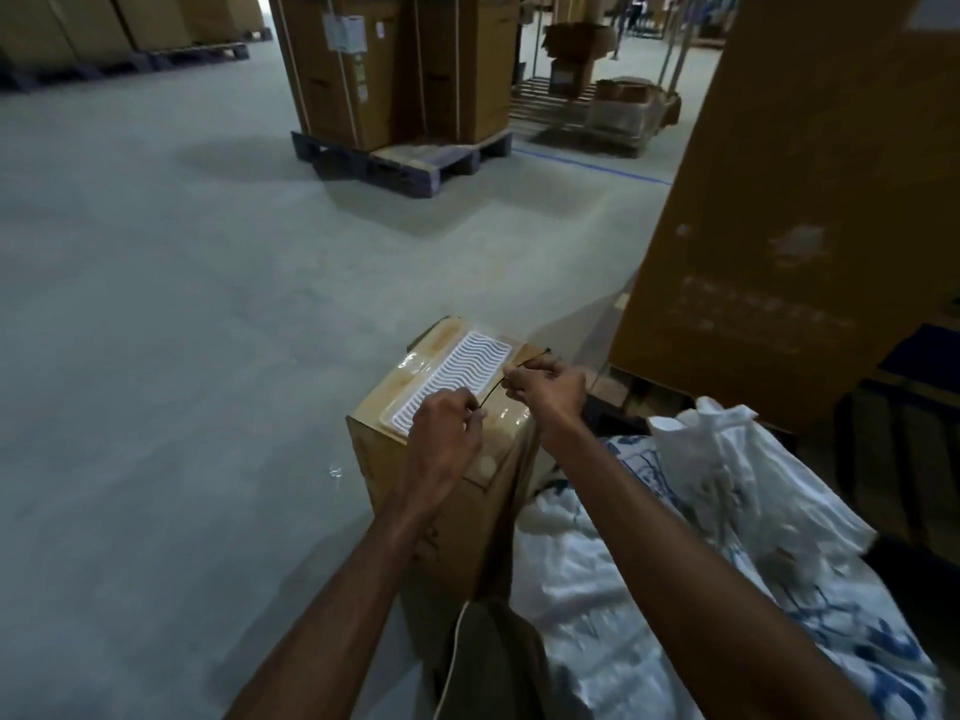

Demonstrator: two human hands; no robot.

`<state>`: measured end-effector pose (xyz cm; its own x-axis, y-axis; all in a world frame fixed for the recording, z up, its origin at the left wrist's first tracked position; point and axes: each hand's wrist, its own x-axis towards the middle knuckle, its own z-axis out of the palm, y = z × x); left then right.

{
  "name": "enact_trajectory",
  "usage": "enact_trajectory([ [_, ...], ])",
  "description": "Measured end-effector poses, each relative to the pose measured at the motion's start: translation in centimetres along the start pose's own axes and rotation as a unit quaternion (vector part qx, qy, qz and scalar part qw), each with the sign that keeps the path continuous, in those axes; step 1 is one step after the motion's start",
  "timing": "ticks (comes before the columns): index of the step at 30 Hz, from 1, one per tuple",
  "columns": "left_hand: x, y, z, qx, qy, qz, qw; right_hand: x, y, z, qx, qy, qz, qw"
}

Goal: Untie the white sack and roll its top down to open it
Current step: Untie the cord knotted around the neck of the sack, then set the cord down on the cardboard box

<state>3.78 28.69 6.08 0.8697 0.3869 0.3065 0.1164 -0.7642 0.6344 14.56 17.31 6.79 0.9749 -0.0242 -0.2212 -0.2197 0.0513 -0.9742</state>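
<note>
Over the top of a cardboard box on the warehouse floor, we hold a thin dark tie stretched between both hands: our left hand pinches its near end, and our right hand pinches the far end, fingers curled round it. Under the tie, on the box's top face, lies a white ribbed pad beneath clear film. To the right of the box, against its side, sits the white sack with blue print, its top bunched up loosely near the box's far right corner; we cannot tell whether any binding remains on that neck. We judge the sack to be soft woven plastic, limp and light at the top, a little slippery, heavy below if full. We would take hold of the rim at two opposite sides with both hands and fold it outward, rolling evenly so the cloth does not slip back.
</note>
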Motion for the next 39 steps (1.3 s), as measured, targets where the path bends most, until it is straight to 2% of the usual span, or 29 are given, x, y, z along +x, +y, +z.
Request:
enact_trajectory([
  [9,5.2,-3.9,2.1,0.042,-0.005,-0.033,0.999,5.7,1.7,5.4,-0.052,-0.012,0.074,0.996],
  [16,6.7,-5.4,3.9,0.078,-0.006,-0.043,0.996,6.9,1.8,6.3,-0.141,-0.011,0.067,0.988],
  [23,6.0,-4.3,4.0,0.093,0.007,-0.048,0.995,6.4,1.1,5.1,-0.171,-0.008,0.041,0.984],
  [29,4.2,-1.5,3.5,0.051,0.001,-0.054,0.997,4.4,0.6,1.8,-0.175,-0.007,-0.003,0.985],
  [34,0.6,2.4,4.0,0.031,-0.005,-0.02,0.999,1.4,0.6,-3.3,-0.173,0.005,-0.013,0.985],
  [39,-4.7,6.0,5.5,0.081,-0.059,0.024,0.995,-3.8,2.1,-11.0,-0.199,0.038,-0.034,0.979],
])
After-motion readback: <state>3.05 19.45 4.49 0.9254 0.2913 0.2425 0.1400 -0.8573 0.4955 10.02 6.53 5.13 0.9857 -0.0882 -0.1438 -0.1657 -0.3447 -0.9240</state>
